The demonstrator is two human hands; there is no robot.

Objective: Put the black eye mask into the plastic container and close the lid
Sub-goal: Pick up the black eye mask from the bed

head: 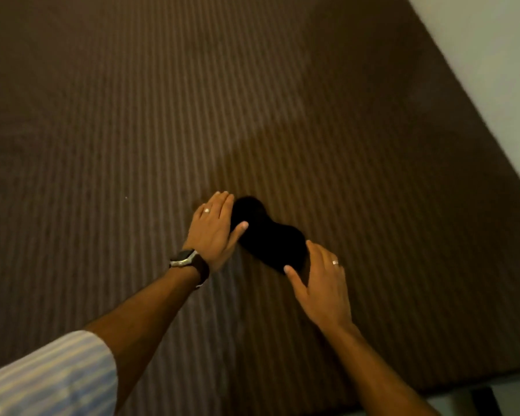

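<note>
Hands frame the black eye mask (269, 235) lying flat on the striped brown bench (312, 115): left hand (215, 226) and right hand (324, 285), both unclenched, touch its ends. Pickup looks underway; no plastic container is in view, so gathering the mask likely comes next.

brown striped surface (282, 100), ribbed lines running away from the camera, fills most of the view. black eye mask (270, 235) lies flat on it, near the front edge. left hand (215, 228) and right hand (324, 283) rest on it, touching the mask's ends.
</note>
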